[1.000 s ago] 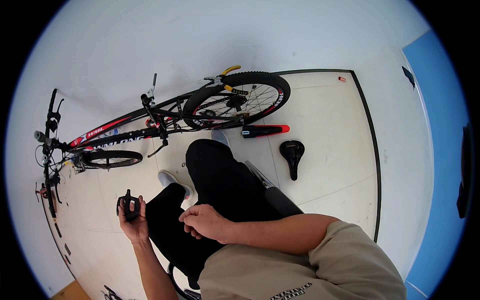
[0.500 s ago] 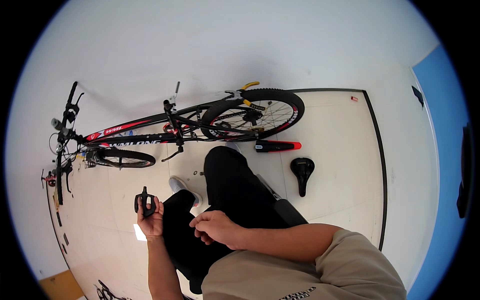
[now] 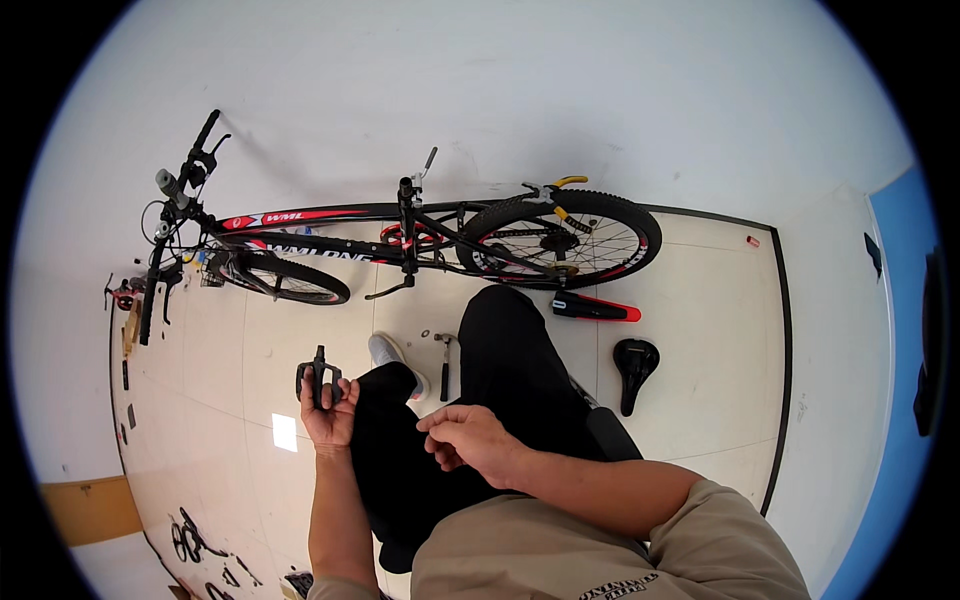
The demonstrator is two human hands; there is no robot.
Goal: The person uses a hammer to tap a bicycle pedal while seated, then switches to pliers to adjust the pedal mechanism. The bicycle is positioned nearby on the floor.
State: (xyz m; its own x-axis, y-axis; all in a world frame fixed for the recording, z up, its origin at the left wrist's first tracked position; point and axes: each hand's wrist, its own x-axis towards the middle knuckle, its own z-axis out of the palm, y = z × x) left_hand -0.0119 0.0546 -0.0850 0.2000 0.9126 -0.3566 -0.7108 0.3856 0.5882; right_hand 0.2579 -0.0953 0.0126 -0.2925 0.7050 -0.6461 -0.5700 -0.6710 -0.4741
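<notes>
A black bicycle pedal [image 3: 320, 362] is gripped in my left hand [image 3: 333, 420], its axle pointing away from me and my fingers through the pedal's frame. My right hand [image 3: 478, 440] is held over my lap, thumb and fingers drawn together; anything between them is too small or hidden to tell. Beyond both hands, a black and red bicycle [image 3: 310, 246] stands along the wall without a saddle. Its near crank arm [image 3: 390, 290] carries no pedal. On the floor by my shoe lie a hammer [image 3: 444, 368] and a small ring [image 3: 425, 333].
A black saddle [image 3: 635, 372] and a black and red mudguard [image 3: 596, 307] lie on the floor to the right. A small red item [image 3: 752, 241] sits near the far right corner. More bicycle parts [image 3: 190, 538] are spread at the lower left. The wall [image 3: 480, 80] runs behind the bicycle.
My view has shifted left, so the bicycle and floor things appear farther right. The hammer now shows fully beside my leg. Both hands keep nearly the same pose, the pedal still in the left.
</notes>
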